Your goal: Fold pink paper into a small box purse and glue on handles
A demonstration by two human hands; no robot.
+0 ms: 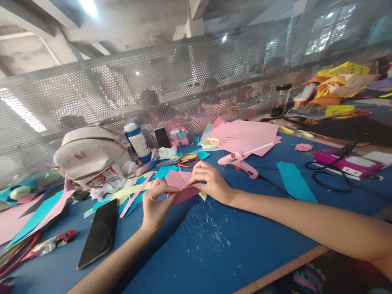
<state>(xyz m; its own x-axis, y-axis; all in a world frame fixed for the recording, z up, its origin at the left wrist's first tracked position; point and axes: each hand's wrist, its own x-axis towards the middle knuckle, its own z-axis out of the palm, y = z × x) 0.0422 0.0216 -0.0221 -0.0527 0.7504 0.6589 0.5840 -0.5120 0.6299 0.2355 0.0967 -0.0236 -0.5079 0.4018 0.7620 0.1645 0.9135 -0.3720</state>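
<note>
Pink paper (186,196) over blue surface (220,261), pinched between fingers (165,188) of left hand (154,206) and right hand (213,184), hands close together. Left forearm (118,253) slants up from lower left; right forearm (284,209) stretches in from right.

Craft w/shop, I'd say, in a rough concrete bldg: bare beams (29,16) o'head, perf. metal screen (101,98) along far edge of my blue table (245,237), ppl (150,105) beyond it. Glue gun (240,162) + scissors (180,158) nr table's middle, pink sheets (245,134) stacked twd far edge, yellow/orange paper pile (339,83) twd far R corner, paper crumbs (217,235) twd near edge, pink paper (175,179) in my fingers (196,178).
</note>
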